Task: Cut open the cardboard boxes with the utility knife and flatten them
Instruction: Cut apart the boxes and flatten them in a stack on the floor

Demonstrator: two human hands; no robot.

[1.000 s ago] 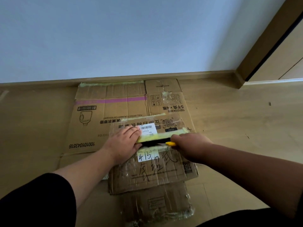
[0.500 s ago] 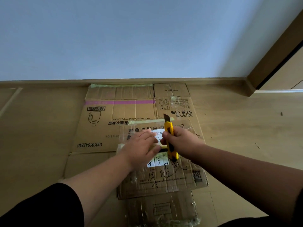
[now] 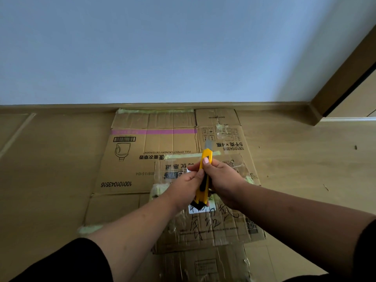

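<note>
Both hands, left hand [image 3: 186, 187] and right hand [image 3: 221, 178], clamped on yellow plastic utility knife [image 3: 204, 176], blade out: a slip risks fingers, over taped flattened cardboard box [image 3: 213, 224] mid-floor.

Both hands are holding a yellow utility knife [image 3: 205, 176] above a taped cardboard box [image 3: 213, 226] lying on the floor [image 3: 50, 169]. The right hand [image 3: 222, 180] is gripping the handle, thumb on top, blade pointing toward the wall [image 3: 162, 47]. The left hand [image 3: 186, 189] is pinching its side, and a larger flattened box [image 3: 146, 159] is lying behind.
</note>
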